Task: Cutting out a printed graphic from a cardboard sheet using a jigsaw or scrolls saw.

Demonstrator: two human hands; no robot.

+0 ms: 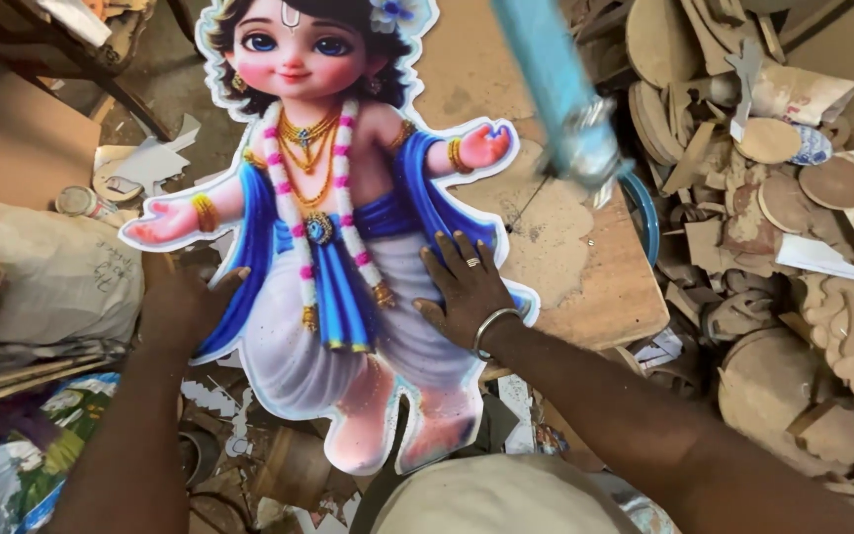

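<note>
Head view: flat printed figure cutout (323,247) looked thin, stiff, light, protruding arms fragile; left hand (182,302) gripped edge, right hand (464,287) lay spread flat on it; hold best at torso

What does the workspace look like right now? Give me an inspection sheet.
Surface: wooden table, dusty, partly covered.
Job's things: printed figure cutout lying flat, feet overhanging the table edge.
Clutter: wooden discs and offcuts piled at right; sack at left.
Grippers: left hand at the cutout's left edge; right hand pressed flat on it.
Cables: nothing seen.
Surroundings: blue machine arm above the table.
</note>
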